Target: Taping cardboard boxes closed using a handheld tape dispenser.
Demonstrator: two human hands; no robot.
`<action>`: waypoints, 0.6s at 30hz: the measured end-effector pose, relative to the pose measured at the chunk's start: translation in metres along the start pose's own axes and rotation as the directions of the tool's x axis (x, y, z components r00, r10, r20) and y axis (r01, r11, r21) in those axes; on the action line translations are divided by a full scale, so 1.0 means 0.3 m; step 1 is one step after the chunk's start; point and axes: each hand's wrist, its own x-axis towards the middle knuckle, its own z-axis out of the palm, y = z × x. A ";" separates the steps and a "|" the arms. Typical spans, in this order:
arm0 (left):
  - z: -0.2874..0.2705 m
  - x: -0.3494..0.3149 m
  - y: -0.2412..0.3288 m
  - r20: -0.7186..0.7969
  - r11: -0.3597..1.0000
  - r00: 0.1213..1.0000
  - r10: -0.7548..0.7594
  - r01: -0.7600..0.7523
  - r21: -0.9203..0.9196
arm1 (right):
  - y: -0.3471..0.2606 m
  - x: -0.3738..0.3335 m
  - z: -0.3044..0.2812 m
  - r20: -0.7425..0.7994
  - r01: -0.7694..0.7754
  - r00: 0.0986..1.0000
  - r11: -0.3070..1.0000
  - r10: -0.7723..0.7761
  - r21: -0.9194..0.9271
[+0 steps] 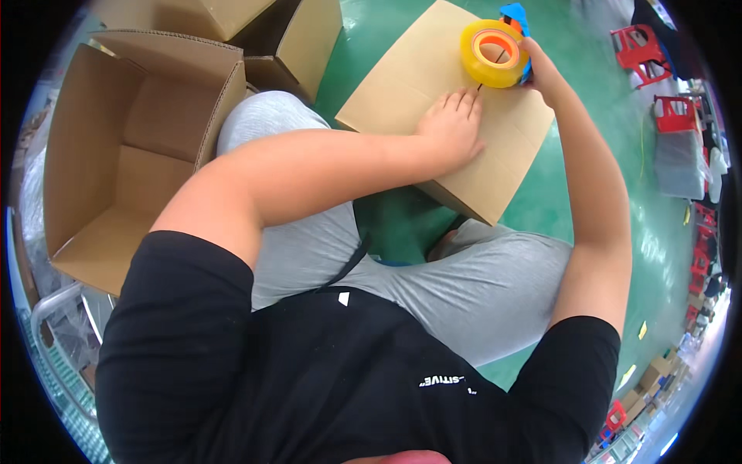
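A closed cardboard box [402,77] stands before my knees, its flaps meeting along a seam on top. My left hand [452,130] lies flat on that top, fingers stretched toward the seam. Over the box's far right part, my right hand [539,71] is closed round a blue tape dispenser [513,11]. The dispenser carries a large roll of yellow tape [473,56] with an orange hub. Part of the dispenser's handle is hidden behind my fingers, and I cannot tell whether tape touches the cardboard.
At my left is an open cardboard box [127,166], with another open box [309,54] behind it. A metal frame [54,305] stands at the lower left. Red stools [641,50] and a grey wrapped stack [680,166] stand on the green floor [610,100] to the right.
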 end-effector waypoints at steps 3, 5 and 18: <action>-0.028 -0.088 0.035 -0.010 0.995 0.996 0.085 -0.085 -0.052 | 0.002 0.018 -0.134 0.121 -0.065 0.984 0.899 0.129 -0.433; -0.027 -0.113 0.027 0.000 0.989 0.989 0.145 -0.145 -0.001 | 0.024 0.029 -0.118 0.255 0.063 0.957 0.759 0.138 -0.648; -0.015 -0.206 -0.044 -0.042 0.923 0.923 0.383 -0.385 -0.028 | 0.040 0.140 -0.058 -0.047 0.185 0.972 0.869 -0.232 -0.460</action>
